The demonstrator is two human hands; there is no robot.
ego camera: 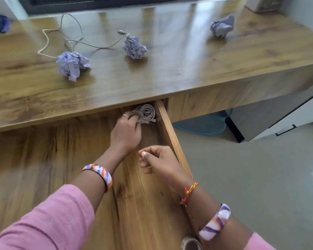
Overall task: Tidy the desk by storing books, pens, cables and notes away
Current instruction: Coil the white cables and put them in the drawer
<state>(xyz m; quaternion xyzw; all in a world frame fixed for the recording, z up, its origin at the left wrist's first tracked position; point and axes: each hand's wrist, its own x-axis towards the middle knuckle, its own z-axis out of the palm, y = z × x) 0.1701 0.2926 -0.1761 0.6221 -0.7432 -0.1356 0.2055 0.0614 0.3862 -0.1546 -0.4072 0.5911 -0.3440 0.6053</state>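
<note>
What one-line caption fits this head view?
Left hand places a coiled cable in the open drawer; three crumpled notes and a loose cable remain on the desk.

Left sleeve (pixel 49 217): pink knit fabric is worn, pushed up well behind the fingers, leaving the forearm bare.
Left wrist: a broad bangle (pixel 99 175) striped in white, purple and orange is worn behind the left hand (pixel 126 134).
Left fingers: a thin metallic ring (pixel 125 116) is seen on one finger.
Right wrist: a knotted red and yellow thread band (pixel 188 193) is tied just behind the right hand (pixel 159 162).
Right forearm: a second white, purple and orange bangle (pixel 215 222) is worn further from the fingers.
Right sleeve (pixel 257 243): a pink edge is seen beyond that bangle.
</note>
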